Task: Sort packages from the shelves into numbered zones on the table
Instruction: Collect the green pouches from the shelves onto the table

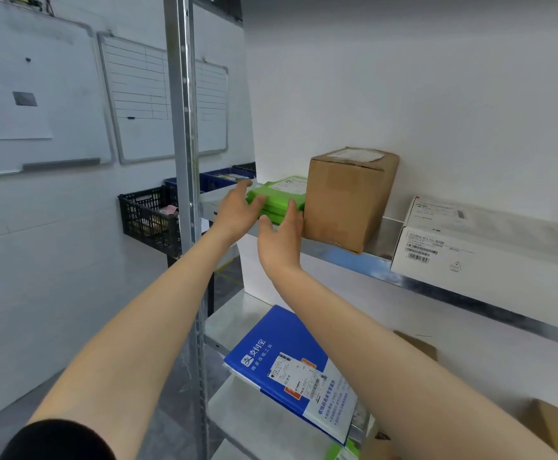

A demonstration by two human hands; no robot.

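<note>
The green package [276, 199] lies flat on the upper shelf [375, 260], near that shelf's left end and close to its front edge; its long axis runs roughly from the front edge back toward the wall, with a white label on the far part of its top face. It sits just beside the tall brown carton [349, 197], which stands upright to its right; whether the two touch you cannot tell. Further right along the same shelf, a white box [476, 247] with barcodes faces you. The shelf is bare galvanised metal, carried by a perforated steel upright [186, 161] at its left end, with a white wall behind. On the shelf below, a blue package [290, 370] with a shipping label lies flat and overhangs the front edge. Beyond the upright you see two whiteboards [158, 97] on the wall and a black crate [151, 214] with blue bins behind it. Your left hand [237, 210] is spread wide, fingers curving onto the package's left front corner. Your right hand [280, 240] is open too, fingers raised against the package's near right edge, beside the carton. Neither grip has closed; the package rests on the shelf between both palms.
</note>
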